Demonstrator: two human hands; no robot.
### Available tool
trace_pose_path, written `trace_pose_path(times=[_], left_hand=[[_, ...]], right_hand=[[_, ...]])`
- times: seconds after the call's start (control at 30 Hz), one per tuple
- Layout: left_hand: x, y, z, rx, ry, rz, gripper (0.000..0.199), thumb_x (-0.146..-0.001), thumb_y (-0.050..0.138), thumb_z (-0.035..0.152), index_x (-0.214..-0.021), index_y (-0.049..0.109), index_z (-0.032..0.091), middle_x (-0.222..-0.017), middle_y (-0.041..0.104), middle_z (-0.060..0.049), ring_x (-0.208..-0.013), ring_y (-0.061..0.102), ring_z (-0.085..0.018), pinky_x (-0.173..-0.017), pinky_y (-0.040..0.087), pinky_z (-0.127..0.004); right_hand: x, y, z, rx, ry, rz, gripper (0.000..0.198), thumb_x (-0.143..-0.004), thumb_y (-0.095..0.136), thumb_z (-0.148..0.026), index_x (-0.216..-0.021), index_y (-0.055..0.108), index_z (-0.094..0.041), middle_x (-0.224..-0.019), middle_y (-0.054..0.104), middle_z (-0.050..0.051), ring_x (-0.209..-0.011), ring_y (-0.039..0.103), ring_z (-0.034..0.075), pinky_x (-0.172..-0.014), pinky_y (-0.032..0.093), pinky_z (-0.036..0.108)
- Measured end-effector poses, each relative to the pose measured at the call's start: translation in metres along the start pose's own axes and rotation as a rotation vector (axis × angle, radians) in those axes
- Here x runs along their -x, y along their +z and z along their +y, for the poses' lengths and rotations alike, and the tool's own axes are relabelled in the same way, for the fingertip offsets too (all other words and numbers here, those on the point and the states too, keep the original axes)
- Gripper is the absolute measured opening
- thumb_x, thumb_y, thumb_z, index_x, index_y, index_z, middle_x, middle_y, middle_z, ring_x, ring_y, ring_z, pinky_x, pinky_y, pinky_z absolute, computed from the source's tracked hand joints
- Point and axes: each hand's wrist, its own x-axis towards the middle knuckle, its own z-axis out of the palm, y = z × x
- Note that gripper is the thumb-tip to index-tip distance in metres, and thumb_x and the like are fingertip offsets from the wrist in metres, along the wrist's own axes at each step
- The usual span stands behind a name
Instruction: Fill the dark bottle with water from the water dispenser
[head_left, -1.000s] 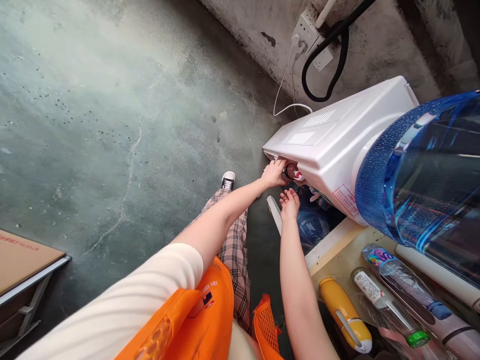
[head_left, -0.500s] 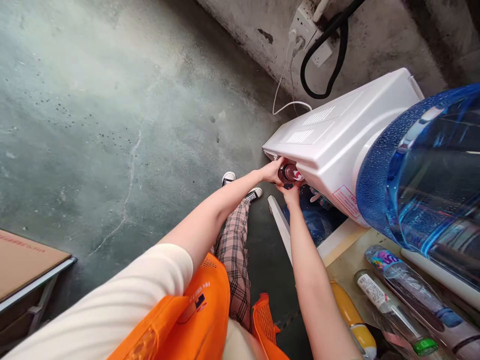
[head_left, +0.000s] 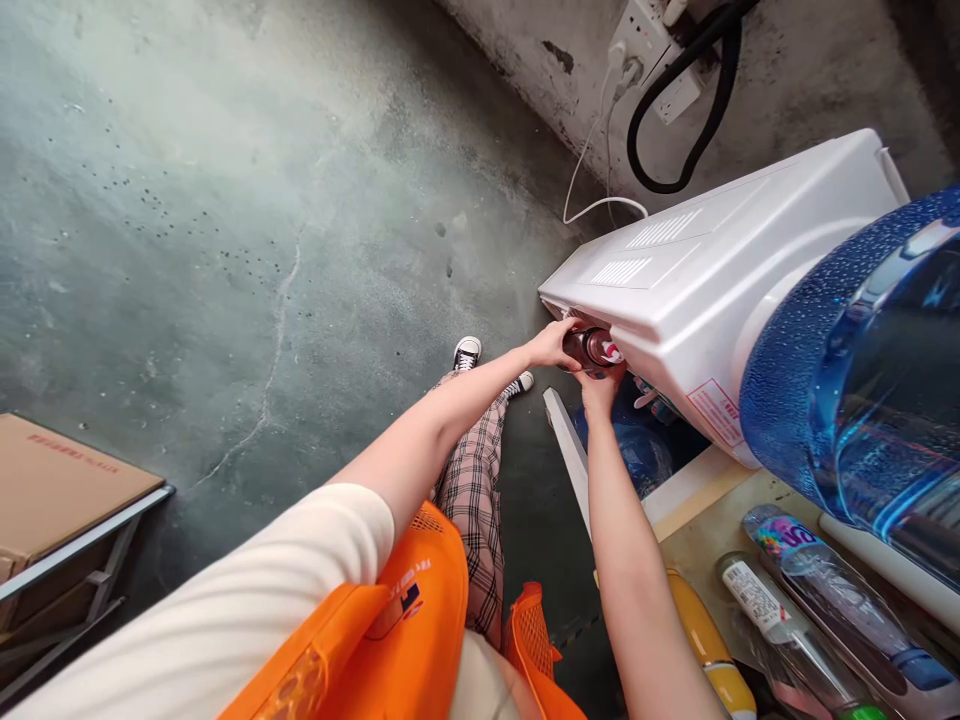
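Observation:
My left hand (head_left: 553, 346) is wrapped round the side of a dark reddish-brown bottle (head_left: 582, 347). From below, my right hand (head_left: 600, 393) grips the same bottle, its fingers partly hidden behind it. The bottle's mouth faces a red and white tap (head_left: 613, 352) at the front of a white water dispenser (head_left: 675, 285). Whether the mouth touches the tap, and whether water runs, I cannot tell. A large blue water jug (head_left: 795, 330) sits on top of the dispenser.
On a surface at the lower right lie a clear bottle with a white label (head_left: 754, 595), a bottle with a colourful label (head_left: 787, 535) and a yellow flask (head_left: 701, 630). A power strip (head_left: 660, 60) with cables hangs on the wall. A cardboard box (head_left: 71, 480) stands at left.
The view has shifted, so the dispenser appears farther right. The bottle is tilted slightly more, showing more of its side. Both hands keep hold of it.

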Motion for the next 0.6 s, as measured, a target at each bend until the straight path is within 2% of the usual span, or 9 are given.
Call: trace_pose_path(times=[0.13,0.27,0.37,0.43,0.6], left_hand=[[0.004,0.0,0.004,-0.079,0.025,0.007,0.1,-0.062,0.09,0.045,-0.15,0.057,0.011,-0.151,0.064,-0.021,-0.143,0.059,-0.04,-0.126,0.04,-0.054],[0.006,0.002,0.001,-0.104,0.007,-0.004,0.104,-0.065,0.083,0.044,-0.159,0.051,0.014,-0.159,0.059,-0.018,-0.15,0.053,-0.04,-0.13,0.035,-0.054],[0.007,0.003,-0.003,-0.086,0.009,-0.019,0.105,-0.067,0.077,0.039,-0.164,0.044,0.016,-0.165,0.053,-0.017,-0.154,0.049,-0.039,-0.131,0.034,-0.054],[0.008,0.003,-0.006,-0.079,0.012,-0.028,0.105,-0.069,0.074,0.039,-0.166,0.04,0.017,-0.168,0.048,-0.018,-0.157,0.045,-0.039,-0.131,0.033,-0.056],[0.014,0.003,-0.005,-0.061,0.078,-0.04,0.112,-0.072,0.073,0.035,-0.169,0.025,0.009,-0.174,0.034,-0.026,-0.163,0.034,-0.038,-0.134,0.028,-0.054]], right_hand=[[0.004,0.002,-0.018,0.043,0.028,0.056,0.107,-0.06,0.094,-0.034,-0.15,0.04,-0.012,-0.161,0.046,0.029,-0.143,0.055,0.037,-0.105,0.062,0.051],[0.008,0.003,-0.029,0.101,0.054,0.068,0.108,-0.062,0.095,-0.03,-0.153,0.039,-0.015,-0.163,0.042,0.028,-0.148,0.049,0.04,-0.105,0.062,0.055],[0.011,0.005,-0.031,0.132,0.044,0.094,0.109,-0.062,0.098,-0.034,-0.154,0.042,-0.015,-0.162,0.042,0.028,-0.153,0.042,0.041,-0.108,0.059,0.056],[0.012,0.006,-0.03,0.173,0.035,0.116,0.113,-0.062,0.1,-0.041,-0.154,0.042,-0.011,-0.161,0.042,0.031,-0.155,0.037,0.042,-0.113,0.056,0.057],[0.01,0.007,-0.02,0.253,0.01,0.149,0.125,-0.058,0.099,-0.049,-0.155,0.037,-0.002,-0.161,0.041,0.033,-0.157,0.037,0.043,-0.127,0.04,0.061]])
